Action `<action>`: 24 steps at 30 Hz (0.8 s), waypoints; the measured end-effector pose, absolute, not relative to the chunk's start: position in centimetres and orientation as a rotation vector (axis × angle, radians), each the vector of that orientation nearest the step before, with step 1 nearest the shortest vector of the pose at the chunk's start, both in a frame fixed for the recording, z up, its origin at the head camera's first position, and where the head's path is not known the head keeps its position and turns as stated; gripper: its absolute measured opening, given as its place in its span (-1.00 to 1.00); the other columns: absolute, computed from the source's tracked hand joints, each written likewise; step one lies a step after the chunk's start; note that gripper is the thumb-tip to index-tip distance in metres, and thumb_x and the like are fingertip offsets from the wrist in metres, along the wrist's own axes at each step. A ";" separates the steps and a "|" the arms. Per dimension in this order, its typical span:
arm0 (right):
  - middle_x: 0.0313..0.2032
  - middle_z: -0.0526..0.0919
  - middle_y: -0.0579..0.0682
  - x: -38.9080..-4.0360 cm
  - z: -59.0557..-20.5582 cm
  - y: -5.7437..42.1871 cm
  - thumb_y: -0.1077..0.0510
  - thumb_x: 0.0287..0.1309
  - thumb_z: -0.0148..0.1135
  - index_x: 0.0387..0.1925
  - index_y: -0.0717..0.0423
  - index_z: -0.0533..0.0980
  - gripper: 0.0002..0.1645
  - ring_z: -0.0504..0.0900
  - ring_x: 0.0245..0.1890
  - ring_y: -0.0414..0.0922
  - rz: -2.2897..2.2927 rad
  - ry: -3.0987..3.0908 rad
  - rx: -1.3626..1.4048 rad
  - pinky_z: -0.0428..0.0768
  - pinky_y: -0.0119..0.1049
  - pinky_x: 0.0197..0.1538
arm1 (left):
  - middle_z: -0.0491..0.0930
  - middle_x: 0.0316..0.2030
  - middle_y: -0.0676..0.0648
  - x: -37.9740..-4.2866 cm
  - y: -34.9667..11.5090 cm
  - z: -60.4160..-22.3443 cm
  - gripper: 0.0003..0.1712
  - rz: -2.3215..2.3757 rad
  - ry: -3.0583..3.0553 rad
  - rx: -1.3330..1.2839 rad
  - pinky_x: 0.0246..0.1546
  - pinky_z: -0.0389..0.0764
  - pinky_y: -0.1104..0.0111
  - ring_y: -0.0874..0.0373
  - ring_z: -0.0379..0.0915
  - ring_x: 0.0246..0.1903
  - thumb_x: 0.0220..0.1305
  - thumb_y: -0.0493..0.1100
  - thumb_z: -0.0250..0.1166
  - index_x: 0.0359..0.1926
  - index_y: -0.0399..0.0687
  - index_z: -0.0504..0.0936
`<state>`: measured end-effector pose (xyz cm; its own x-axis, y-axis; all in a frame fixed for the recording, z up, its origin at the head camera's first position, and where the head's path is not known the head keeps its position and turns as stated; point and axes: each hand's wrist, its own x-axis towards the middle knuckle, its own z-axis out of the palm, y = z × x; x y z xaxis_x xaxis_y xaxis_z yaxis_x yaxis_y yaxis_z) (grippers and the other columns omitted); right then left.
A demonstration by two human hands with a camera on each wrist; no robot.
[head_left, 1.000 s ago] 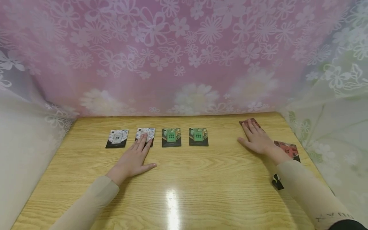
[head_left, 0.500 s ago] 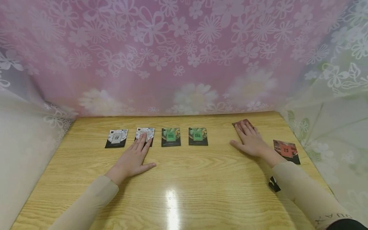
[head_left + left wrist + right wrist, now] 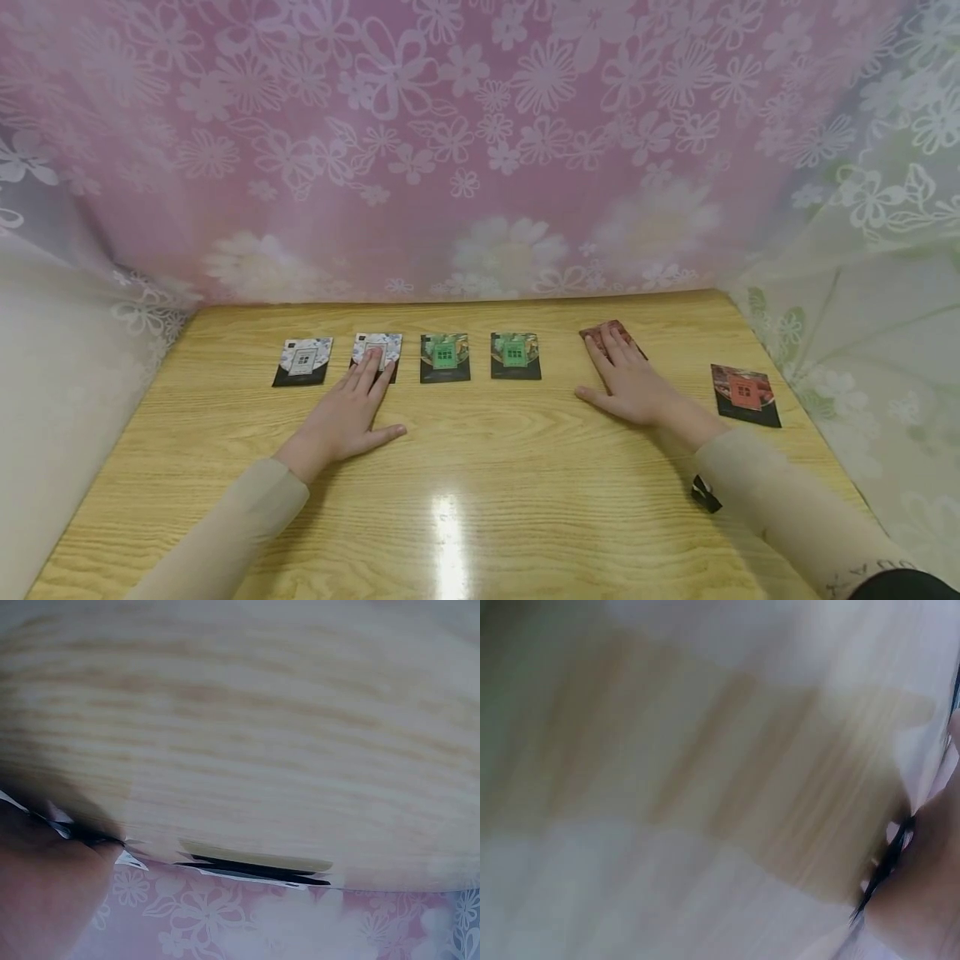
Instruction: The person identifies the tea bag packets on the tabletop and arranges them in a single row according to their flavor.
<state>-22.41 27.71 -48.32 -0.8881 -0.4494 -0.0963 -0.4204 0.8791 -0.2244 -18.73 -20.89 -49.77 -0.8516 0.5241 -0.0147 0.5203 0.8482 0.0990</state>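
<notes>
My left hand (image 3: 347,417) lies with straight fingers on a white-and-black sachet (image 3: 378,346), covering its lower middle. Under the straight fingers of my right hand (image 3: 628,385) is a dark red sachet (image 3: 592,335), tilted, with only its upper edge and a corner showing. Between the hands lie two green-and-black sachets (image 3: 445,358), side by side and upright. Another white-and-black sachet (image 3: 303,362) is left of my left hand. In the right wrist view, a dark sachet edge (image 3: 889,862) shows under my hand.
A second red-and-black sachet (image 3: 746,394) lies slightly turned near the table's right edge. A small black item (image 3: 705,495) is partly hidden under my right sleeve. The wooden table (image 3: 525,483) meets a pink floral curtain (image 3: 420,208) at the back, with pale cloth on both sides.
My right hand has slid the dark red sachet leftward along the table, towards the green ones, uncovering the second red sachet. My left hand stays where it was.
</notes>
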 end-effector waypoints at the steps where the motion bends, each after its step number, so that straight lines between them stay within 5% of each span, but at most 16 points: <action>1: 0.65 -0.24 0.50 -22.2 -48.4 27.3 -0.39 0.54 0.02 0.70 0.31 -0.13 0.16 -0.26 0.68 0.42 -0.311 2.904 -0.672 -0.13 0.42 0.66 | -0.21 0.69 -0.42 -18.7 -20.9 -49.8 0.24 0.137 2.979 0.840 0.68 0.09 -0.13 -0.33 -0.22 0.69 0.44 0.51 0.12 0.70 -0.28 -0.06; 24: 0.68 -0.26 0.42 -21.1 -48.2 21.8 -0.44 0.53 -0.04 0.72 0.22 -0.13 0.15 -0.23 0.69 0.40 -0.324 2.942 -0.487 -0.19 0.40 0.68 | -0.25 0.69 -0.40 -18.7 -20.9 -49.4 0.22 0.120 2.950 0.805 0.69 0.08 -0.11 -0.29 -0.27 0.70 0.46 0.48 0.13 0.71 -0.26 -0.09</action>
<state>-21.08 21.81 -48.22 -0.9375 -0.3322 -0.1036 -0.3018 0.9244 -0.2334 -18.70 -20.88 -49.39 -0.8584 0.5097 -0.0574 0.5034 0.8587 0.0966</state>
